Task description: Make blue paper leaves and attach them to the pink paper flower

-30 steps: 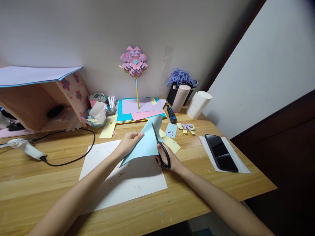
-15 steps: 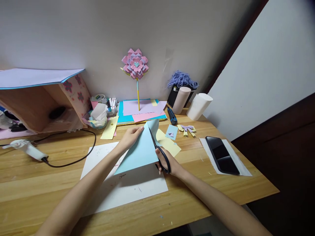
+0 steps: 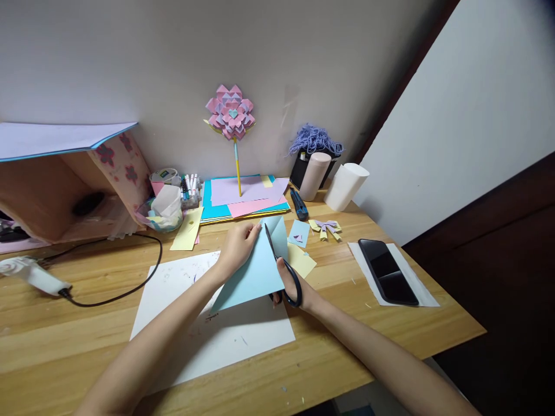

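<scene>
My left hand (image 3: 236,248) pinches the upper left edge of a light blue sheet of paper (image 3: 251,283), held tilted above the desk. Wrapped around black-handled scissors (image 3: 293,284) is my right hand (image 3: 299,292), with its thumb through a loop. The scissors' blades lie along the paper, and a cut strip curls away on their right side. Beneath the blue sheet, a white sheet (image 3: 182,352) with small marks lies flat on the wooden desk. Pale yellow paper (image 3: 302,260) lies just beyond my right hand.
A glue gun (image 3: 34,276) with a black cord lies left, before an open box (image 3: 125,173). A paper flower (image 3: 230,112) stands over stacked coloured paper (image 3: 208,208). A utility knife (image 3: 299,204), paper bow (image 3: 326,229), white roll (image 3: 347,186) and phone (image 3: 388,271) are right.
The view has shifted slightly, so the desk things sit a little further left. My hands and the blue sheet appear slightly further right, and the scissors remain in the cut.
</scene>
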`<action>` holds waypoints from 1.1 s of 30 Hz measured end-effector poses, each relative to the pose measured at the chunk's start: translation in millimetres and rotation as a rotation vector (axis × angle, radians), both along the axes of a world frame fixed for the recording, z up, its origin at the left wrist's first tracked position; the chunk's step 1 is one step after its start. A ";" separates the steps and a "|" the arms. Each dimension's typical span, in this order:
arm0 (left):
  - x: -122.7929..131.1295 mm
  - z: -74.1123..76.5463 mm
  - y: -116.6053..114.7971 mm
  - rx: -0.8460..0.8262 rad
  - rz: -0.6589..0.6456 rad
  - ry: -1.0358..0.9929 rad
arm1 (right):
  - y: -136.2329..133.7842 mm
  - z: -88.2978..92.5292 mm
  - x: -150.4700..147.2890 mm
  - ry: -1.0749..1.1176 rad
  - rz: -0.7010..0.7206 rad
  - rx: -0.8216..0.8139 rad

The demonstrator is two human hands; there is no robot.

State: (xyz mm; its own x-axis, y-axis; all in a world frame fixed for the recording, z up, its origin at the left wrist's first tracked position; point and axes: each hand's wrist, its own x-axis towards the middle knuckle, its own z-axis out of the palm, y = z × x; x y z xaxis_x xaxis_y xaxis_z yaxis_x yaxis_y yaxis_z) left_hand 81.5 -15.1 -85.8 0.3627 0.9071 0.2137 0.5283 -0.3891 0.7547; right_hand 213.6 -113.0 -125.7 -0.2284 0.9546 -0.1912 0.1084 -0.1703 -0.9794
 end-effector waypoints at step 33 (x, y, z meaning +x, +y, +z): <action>6.2 1.0 -2.9 -0.177 -0.115 -0.113 | -0.2 1.1 -4.4 -0.009 -0.130 0.015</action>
